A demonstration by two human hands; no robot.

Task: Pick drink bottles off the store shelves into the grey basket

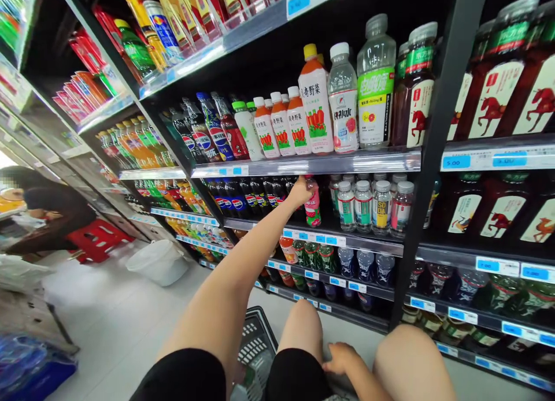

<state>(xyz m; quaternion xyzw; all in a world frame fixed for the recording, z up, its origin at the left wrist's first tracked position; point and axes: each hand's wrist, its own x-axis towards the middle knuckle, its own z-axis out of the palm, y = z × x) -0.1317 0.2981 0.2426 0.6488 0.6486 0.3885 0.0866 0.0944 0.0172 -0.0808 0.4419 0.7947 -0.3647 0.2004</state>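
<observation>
My left hand [300, 192] reaches up to the second shelf and is closed on a small pink bottle [313, 207] with a red-and-green label, at the shelf's front edge [347, 239]. Dark cola bottles [243, 196] stand to its left and small clear bottles with white caps [373, 204] to its right. My right hand [341, 357] rests low between my bare knees, holding nothing, fingers loosely laid on my leg. A black shopping basket [255, 340] sits on the floor below my left arm, with something green inside.
Tall drink shelves fill the right and back, with carrot-juice bottles [281, 126] above and dark tea bottles [494, 100] to the right. A white bucket [158, 262] and a red stool [97, 239] stand on the pale floor at left. Another person [47, 207] crouches far left.
</observation>
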